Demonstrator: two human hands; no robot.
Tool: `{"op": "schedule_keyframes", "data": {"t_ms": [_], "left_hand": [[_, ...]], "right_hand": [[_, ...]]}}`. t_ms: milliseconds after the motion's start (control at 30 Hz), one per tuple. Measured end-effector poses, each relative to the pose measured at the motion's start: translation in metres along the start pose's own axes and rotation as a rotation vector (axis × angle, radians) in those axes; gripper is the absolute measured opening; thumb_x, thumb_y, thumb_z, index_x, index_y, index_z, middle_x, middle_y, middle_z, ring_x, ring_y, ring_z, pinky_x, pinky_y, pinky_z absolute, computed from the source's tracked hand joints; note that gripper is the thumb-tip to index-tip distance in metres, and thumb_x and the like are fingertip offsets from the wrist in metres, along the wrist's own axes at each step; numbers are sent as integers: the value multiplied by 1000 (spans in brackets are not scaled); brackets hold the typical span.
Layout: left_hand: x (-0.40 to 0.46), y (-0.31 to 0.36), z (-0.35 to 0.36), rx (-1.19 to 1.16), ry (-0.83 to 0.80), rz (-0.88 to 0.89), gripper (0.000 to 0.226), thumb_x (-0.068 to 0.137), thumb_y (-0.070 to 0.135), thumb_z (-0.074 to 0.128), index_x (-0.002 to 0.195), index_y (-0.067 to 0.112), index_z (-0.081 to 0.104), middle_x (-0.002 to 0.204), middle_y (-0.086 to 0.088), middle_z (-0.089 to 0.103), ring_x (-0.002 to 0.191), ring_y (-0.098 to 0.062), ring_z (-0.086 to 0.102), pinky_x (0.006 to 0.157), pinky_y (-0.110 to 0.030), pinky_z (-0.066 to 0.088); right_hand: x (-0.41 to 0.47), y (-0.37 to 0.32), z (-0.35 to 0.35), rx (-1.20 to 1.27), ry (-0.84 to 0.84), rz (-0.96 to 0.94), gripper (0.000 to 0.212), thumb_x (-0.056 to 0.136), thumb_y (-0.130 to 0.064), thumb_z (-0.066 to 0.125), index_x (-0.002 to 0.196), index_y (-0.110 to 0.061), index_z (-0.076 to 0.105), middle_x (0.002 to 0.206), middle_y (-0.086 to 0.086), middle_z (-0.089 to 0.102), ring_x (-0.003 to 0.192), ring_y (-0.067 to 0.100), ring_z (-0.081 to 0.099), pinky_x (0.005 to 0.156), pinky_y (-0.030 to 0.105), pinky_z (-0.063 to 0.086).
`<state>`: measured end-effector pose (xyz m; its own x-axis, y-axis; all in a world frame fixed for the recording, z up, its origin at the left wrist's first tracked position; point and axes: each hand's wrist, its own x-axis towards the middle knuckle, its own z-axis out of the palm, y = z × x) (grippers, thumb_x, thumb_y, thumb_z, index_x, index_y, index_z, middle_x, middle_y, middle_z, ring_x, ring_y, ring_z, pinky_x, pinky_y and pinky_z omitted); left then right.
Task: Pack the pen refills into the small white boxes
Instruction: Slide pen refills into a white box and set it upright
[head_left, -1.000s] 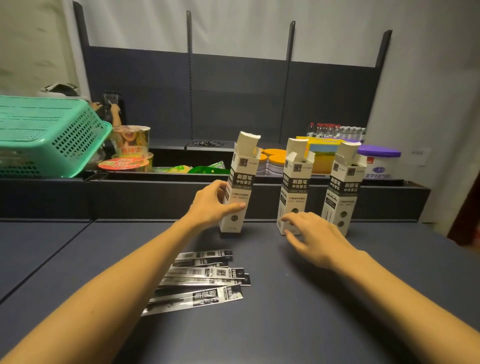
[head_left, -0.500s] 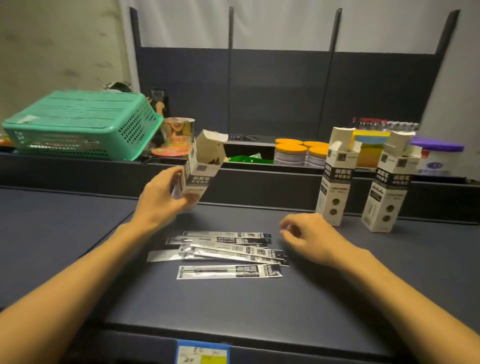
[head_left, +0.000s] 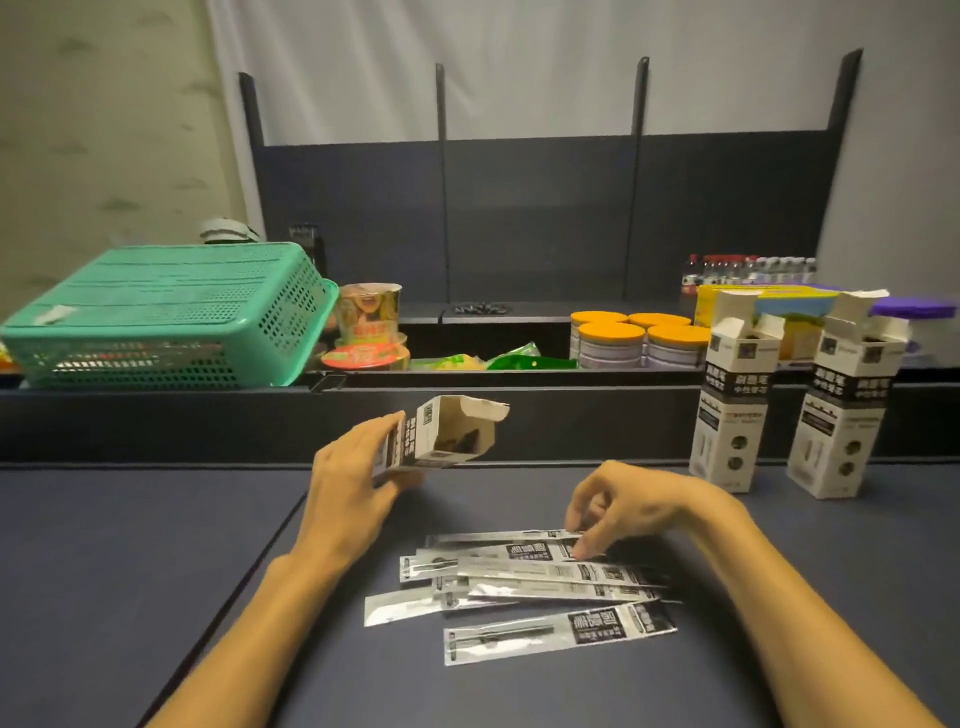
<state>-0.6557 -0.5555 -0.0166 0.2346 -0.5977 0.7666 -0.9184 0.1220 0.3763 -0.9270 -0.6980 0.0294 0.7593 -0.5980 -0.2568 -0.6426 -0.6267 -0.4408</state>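
My left hand (head_left: 349, 488) grips a small white box (head_left: 439, 434) with black labels, tipped on its side above the dark table, its open mouth and flap facing right. Several silver-and-black pen refill packets (head_left: 524, 584) lie in a loose pile on the table in front of me. My right hand (head_left: 631, 506) hovers over the pile's far right end, its curled fingertips touching the top packets. Two more white boxes stand upright with open top flaps at the right, one (head_left: 735, 400) beside the other (head_left: 844, 410).
A raised dark ledge (head_left: 208, 410) runs along the table's far edge. Behind it sit a green plastic basket (head_left: 166, 317), instant noodle cups (head_left: 369, 325), orange-lidded tins (head_left: 636, 338), green snack bags and bottles. The dark table surface (head_left: 130, 545) stretches left of my arms.
My left hand lifted one box off the table, brought it left and tipped it onto its side. My right hand moved from the middle box down to the refill packets.
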Motion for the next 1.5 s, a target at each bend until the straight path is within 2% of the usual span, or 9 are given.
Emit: {"op": "schedule_keyframes", "data": {"t_ms": [167, 333, 467, 567, 667, 800, 1067, 1267, 1500], "left_hand": [[-7, -4, 3, 36, 28, 41, 64, 77, 34, 77, 133, 21, 50, 125, 2, 59, 111, -19, 58, 90, -51, 48], [-7, -5, 3, 136, 62, 30, 67, 75, 27, 79, 135, 16, 50, 124, -5, 58, 109, -25, 57, 91, -52, 46], [-5, -5, 6, 198, 87, 22, 69, 74, 19, 80, 137, 13, 50, 122, -10, 57, 108, -30, 56, 92, -51, 45], [-3, -3, 5, 239, 116, 1, 69, 75, 12, 79, 137, 11, 49, 122, -14, 56, 109, -33, 54, 92, -51, 41], [-4, 0, 5, 257, 113, -11, 68, 76, 12, 78, 138, 10, 49, 122, -16, 55, 108, -35, 53, 92, -50, 38], [-5, -3, 6, 256, 89, -21, 71, 74, 13, 80, 137, 11, 49, 120, -16, 55, 104, -35, 55, 90, -52, 43], [-4, -1, 13, 231, 49, 32, 72, 74, 18, 81, 138, 14, 48, 121, -10, 55, 104, -30, 55, 88, -50, 46], [-4, 2, 16, 222, 36, 65, 72, 73, 18, 82, 137, 15, 49, 122, -8, 56, 104, -28, 56, 89, -45, 44], [-7, 7, 18, 191, 30, 57, 70, 74, 18, 80, 137, 15, 50, 123, -8, 56, 108, -28, 54, 93, -43, 40]], "right_hand": [[-4, 10, 1, 129, 20, -50, 15, 79, -28, 78, 90, -19, 73, 84, 3, 70, 74, 6, 60, 70, 19, 48], [-15, 5, 2, 181, 282, -150, 5, 83, -19, 74, 83, -15, 74, 83, 7, 72, 70, 6, 61, 67, 21, 49], [-33, -5, 0, 622, 434, -301, 9, 83, -4, 72, 87, 2, 68, 82, 19, 72, 71, 21, 71, 61, 27, 54], [-46, -14, 0, 941, 463, -392, 5, 82, -2, 67, 86, 1, 65, 93, 26, 71, 81, 33, 72, 68, 33, 60], [-55, -20, -4, 1177, 486, -472, 5, 80, -6, 63, 83, -3, 65, 98, 25, 71, 87, 36, 72, 72, 36, 61], [-59, -21, -11, 1341, 568, -582, 15, 82, -7, 60, 96, -2, 60, 99, 17, 73, 92, 32, 72, 73, 34, 60], [-51, -32, -2, 1239, 675, -636, 12, 90, -4, 55, 96, -2, 65, 99, 21, 72, 95, 38, 70, 80, 39, 59], [-36, -47, 17, 961, 882, -629, 16, 93, 0, 57, 103, 6, 67, 91, 13, 75, 84, 26, 74, 72, 30, 59], [-21, -47, 31, 732, 939, -662, 16, 89, 1, 63, 100, -11, 62, 98, 7, 73, 90, 18, 73, 80, 36, 59]]}}
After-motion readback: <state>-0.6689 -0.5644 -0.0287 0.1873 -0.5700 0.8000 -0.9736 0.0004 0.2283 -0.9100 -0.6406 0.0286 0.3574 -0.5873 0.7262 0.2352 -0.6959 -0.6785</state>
